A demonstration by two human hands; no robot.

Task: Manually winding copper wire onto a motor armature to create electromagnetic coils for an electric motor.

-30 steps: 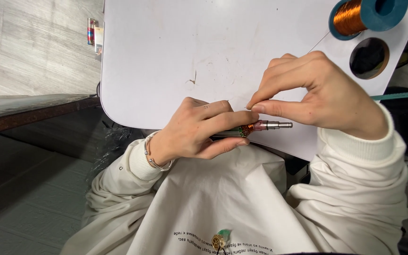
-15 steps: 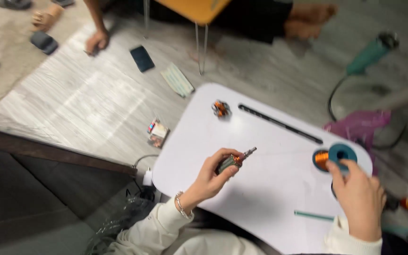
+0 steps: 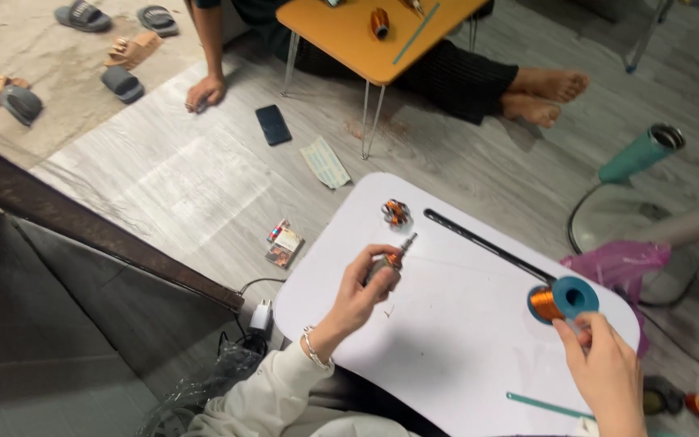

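Seen from above, a person in a cream sweatshirt sits at a small white lap table with rounded corners. Their left hand is clamped around a small motor rotor with copper windings, its metal shaft pointing up and away over the middle of the table. Their right hand, at the near right, has its fingers pinched together just beside a blue spool of copper wire that stands on the table's right side (whether they grip the thin wire itself cannot be told). A long black strip lies across the far part of the table, with a second small wound rotor near its far left end. A thin teal stick lies at the near edge. Beyond, on the grey floor, another person sits barefoot behind a low orange table, a dark phone lying nearby
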